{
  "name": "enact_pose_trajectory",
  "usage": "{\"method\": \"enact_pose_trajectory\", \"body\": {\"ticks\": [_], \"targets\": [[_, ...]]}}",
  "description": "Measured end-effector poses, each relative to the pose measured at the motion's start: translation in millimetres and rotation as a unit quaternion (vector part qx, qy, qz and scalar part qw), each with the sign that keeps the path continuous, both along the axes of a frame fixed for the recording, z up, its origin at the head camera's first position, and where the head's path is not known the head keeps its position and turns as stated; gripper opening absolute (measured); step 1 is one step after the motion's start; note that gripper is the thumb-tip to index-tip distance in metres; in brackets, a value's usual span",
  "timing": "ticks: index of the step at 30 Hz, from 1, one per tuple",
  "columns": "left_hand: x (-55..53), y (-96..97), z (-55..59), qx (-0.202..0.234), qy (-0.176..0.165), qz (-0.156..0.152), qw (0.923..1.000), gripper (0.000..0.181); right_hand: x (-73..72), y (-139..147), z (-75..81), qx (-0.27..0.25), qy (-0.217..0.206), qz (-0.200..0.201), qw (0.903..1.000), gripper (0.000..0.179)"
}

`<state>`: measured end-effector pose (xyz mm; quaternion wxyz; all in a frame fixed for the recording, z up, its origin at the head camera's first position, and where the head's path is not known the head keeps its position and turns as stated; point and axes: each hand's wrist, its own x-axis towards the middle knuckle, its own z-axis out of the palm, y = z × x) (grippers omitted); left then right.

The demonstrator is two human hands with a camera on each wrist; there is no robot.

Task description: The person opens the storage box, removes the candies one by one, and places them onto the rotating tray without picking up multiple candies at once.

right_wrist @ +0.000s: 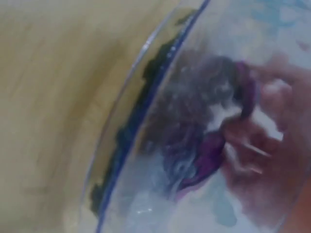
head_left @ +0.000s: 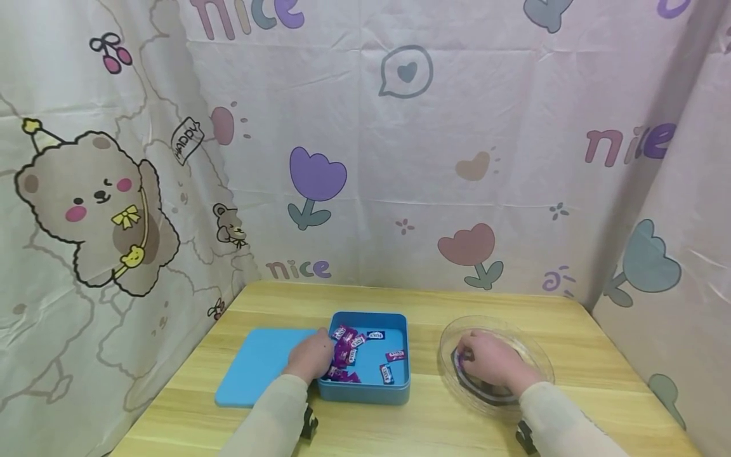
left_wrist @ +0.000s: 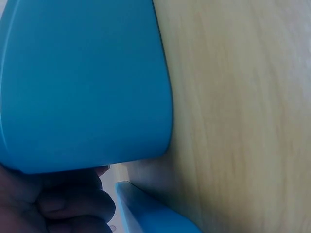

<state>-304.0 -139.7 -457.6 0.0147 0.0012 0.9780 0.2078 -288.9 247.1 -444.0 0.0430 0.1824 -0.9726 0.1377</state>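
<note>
A blue rectangular box [head_left: 365, 395] stands uncovered on the table, with several wrapped candies [head_left: 344, 349] in purple and dark blue inside, mostly along its left side. My left hand [head_left: 313, 354] holds the box's left wall; in the left wrist view its curled fingers [left_wrist: 77, 204] lie against the side. To the right is a round clear plastic dish [head_left: 539, 365] with a dark ring pattern. My right hand [head_left: 492, 358] reaches into it. Through the dish's blurred wall, the right wrist view shows its fingertips pinching a purple-wrapped candy [right_wrist: 210, 158], with more purple [right_wrist: 249, 92] by another finger.
A flat light-blue lid [head_left: 259, 365] lies left of the box. The wooden table [head_left: 425, 406] meets a printed cloth [head_left: 394, 254] at the back and sides. Bands with small dark devices [head_left: 309, 424] sit on both wrists.
</note>
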Motion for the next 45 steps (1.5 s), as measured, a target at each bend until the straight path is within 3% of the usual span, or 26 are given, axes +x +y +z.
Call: {"method": "enact_pose_trajectory", "body": {"ticks": [12,20,31,45], "targets": [[2.1,-1.4,3.1,0.004,-0.004,-0.006,1.0000,0.049,1.1,-16,17.4,-0.002,0.016,0.018,0.9997,0.023],[2.3,-0.9,5.2,-0.001,-0.001,-0.013,0.9999,0.048,-0.1,-44,33.2,0.003,-0.006,0.007,1.0000,0.023],[1.3,-0.9,3.0,0.015,-0.008,0.005,0.9998,0.049,-22.2,-92,54.0,0.014,-0.007,0.052,0.9985,0.024],[0.5,-0.2,2.0,0.004,0.000,-0.012,0.9999,0.049,-53.5,-159,62.6,0.038,-0.017,0.099,0.9942,0.028]]}}
